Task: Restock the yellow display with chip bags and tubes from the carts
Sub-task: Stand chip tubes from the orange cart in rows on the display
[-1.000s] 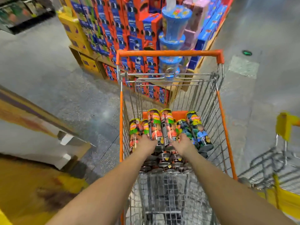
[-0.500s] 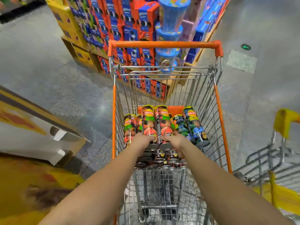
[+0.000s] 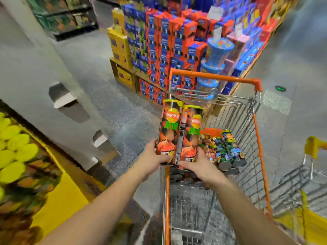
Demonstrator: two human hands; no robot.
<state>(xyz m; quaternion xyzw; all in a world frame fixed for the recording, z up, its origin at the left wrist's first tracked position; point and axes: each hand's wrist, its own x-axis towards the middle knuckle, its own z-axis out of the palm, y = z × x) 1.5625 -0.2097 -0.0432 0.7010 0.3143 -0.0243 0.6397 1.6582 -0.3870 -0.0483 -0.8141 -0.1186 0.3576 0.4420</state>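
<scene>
Above the cart, both hands had lifted two tubes clear. Left hand and right hand each gripped one, ready for the yellow display.

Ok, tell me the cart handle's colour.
Orange: the cart handle shows in the head view.

Two bare forearms, no sleeves.
The left hand and right hand wear no gloves, rings or watch (wrists plain too); no sleeve edge shows.
</scene>
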